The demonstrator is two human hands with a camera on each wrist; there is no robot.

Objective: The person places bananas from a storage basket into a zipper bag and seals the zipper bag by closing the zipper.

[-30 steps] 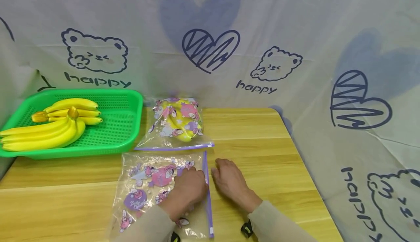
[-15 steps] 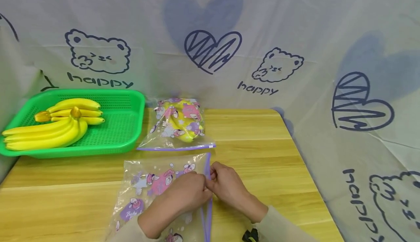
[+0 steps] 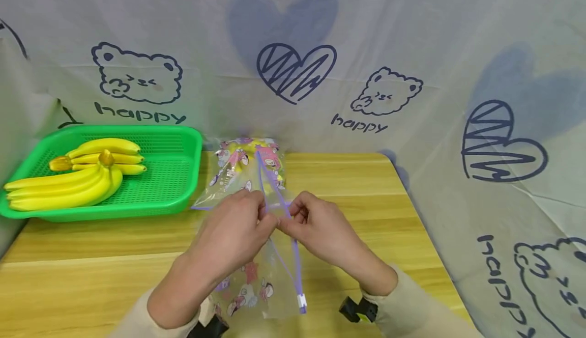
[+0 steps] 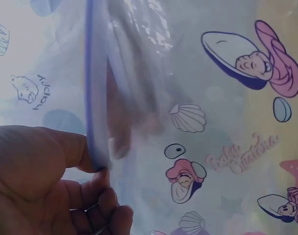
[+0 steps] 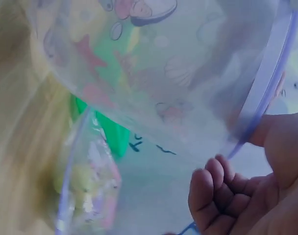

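A clear zip bag (image 3: 244, 297) with pink and purple cartoon prints is held up off the table between both hands. Its purple zip edge runs lengthwise, the two strips parted, with a white slider (image 3: 301, 301) at the near end. My left hand (image 3: 231, 228) pinches one strip between thumb and fingers; the left wrist view shows that strip (image 4: 96, 88) in the grip. From the other side, my right hand (image 3: 325, 228) pinches the opposite strip. In the right wrist view the bag (image 5: 159, 73) hangs beside the curled fingers.
Behind the hands lies a second printed zip bag (image 3: 229, 172) with yellow fruit inside. A green basket (image 3: 196, 175) at the left holds two bunches of bananas (image 3: 68, 190). A printed cloth (image 3: 293, 124) hangs behind the wooden table (image 3: 366, 200).
The bag lay flat on the table; now both hands have lifted it by its zip edge and its strips have come apart. The right hand has gone from beside the edge to gripping it.
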